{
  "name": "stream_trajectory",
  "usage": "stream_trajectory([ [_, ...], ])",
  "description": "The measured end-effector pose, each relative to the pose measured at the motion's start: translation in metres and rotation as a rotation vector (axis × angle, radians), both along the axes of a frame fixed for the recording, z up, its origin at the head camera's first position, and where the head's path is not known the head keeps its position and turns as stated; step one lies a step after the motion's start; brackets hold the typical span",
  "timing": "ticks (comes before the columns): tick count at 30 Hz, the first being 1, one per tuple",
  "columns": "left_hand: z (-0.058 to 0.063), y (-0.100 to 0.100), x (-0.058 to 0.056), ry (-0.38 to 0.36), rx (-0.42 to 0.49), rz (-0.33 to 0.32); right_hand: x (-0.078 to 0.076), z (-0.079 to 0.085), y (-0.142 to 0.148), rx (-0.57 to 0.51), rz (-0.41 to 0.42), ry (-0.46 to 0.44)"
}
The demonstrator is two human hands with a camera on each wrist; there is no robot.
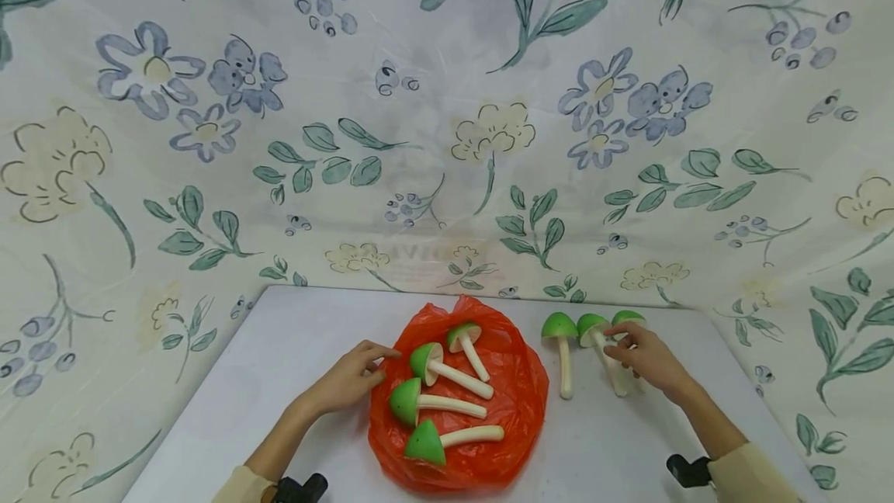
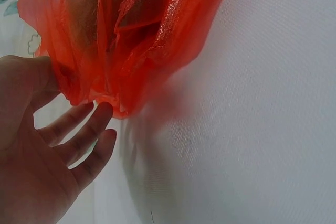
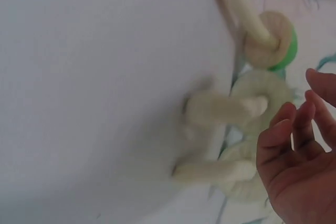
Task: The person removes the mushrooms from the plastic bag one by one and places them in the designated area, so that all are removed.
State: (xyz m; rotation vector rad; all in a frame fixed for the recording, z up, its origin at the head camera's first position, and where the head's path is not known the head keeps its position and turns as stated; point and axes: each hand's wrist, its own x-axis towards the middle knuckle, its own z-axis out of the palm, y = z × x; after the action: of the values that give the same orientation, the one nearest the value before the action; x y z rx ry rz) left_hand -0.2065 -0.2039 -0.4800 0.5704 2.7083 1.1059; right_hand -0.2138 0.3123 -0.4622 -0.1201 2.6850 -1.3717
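Observation:
Several toy mushrooms [image 1: 457, 405] with green caps and pale stems lie on a red plastic bag [image 1: 513, 441]. At the bag's left rim is my left hand [image 1: 352, 375], its fingers spread and touching the crinkled plastic, as the left wrist view shows. To the right of the bag, three more mushrooms stand in a row: one [image 1: 565, 355] apart, a middle one [image 1: 593, 326], and a third [image 1: 628, 317] partly hidden. My right hand [image 1: 646, 359] hovers over the latter two, fingers loosely bent with nothing between them. In the right wrist view its fingertips are near their caps [image 3: 257, 85].
A white tabletop [image 1: 230, 386] carries everything. Behind and beside it hangs a floral-patterned sheet [image 1: 419, 200]. Black wrist mounts [image 1: 690, 470] sit by both sleeves.

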Motion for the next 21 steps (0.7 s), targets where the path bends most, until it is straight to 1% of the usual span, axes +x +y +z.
stream_trajectory([
  [4, -0.001, 0.000, 0.000, -0.008, -0.001, 0.008, -0.006, 0.002, -0.021, -0.004, 0.061, -0.013],
  [9, 0.000, 0.001, 0.000, -0.014, 0.002, 0.017, -0.008, 0.009, -0.049, -0.005, 0.165, -0.025],
  [12, 0.000, 0.001, 0.001, -0.013, 0.006, 0.023, -0.008, 0.012, -0.063, -0.001, 0.211, -0.034],
  [17, 0.000, 0.000, 0.001, -0.014, 0.012, 0.022, -0.006, 0.013, -0.082, -0.008, 0.255, -0.048],
  [21, 0.001, 0.001, 0.002, -0.012, 0.015, 0.017, -0.001, 0.016, -0.096, -0.026, 0.317, -0.053],
])
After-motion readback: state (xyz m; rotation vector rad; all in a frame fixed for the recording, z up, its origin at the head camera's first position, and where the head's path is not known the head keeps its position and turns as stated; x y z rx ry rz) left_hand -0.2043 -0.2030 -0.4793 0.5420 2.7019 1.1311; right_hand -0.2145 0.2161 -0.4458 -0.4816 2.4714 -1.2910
